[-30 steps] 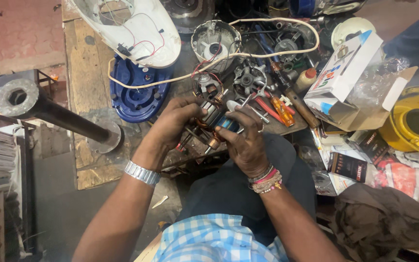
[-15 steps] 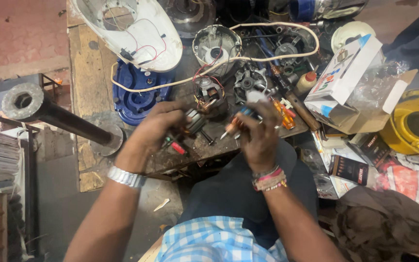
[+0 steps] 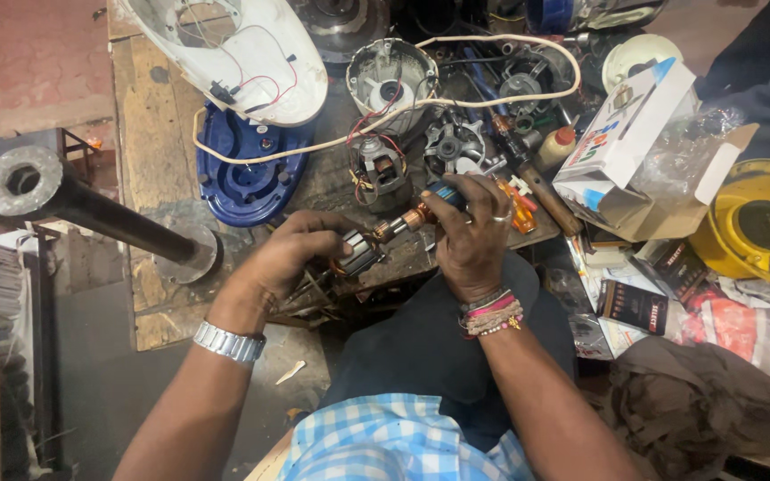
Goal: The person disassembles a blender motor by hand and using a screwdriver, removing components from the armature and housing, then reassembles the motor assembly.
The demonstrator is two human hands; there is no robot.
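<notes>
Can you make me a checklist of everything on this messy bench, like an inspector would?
Surface: worn wooden bench, crowded.
Job's things: motor armature held in both hands, over the bench edge.
Clutter: white housing, blue base, metal motor shell, open box, yellow reel.
Grippers: left hand grips the armature's body; right hand holds its shaft end.
Cables: cream cord loops across the bench.
Surroundings: black pipe at left; brown cloth at right.

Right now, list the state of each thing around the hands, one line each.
Left hand: closed around the motor armature's winding end.
Right hand: gripping the armature's copper shaft end.
Cylindrical motor armature: lifted, held nearly level between both hands.
White plastic appliance shell: opened, wires exposed.
Blue plastic base: lying uncovered.
White cardboard box: flaps open.
</notes>
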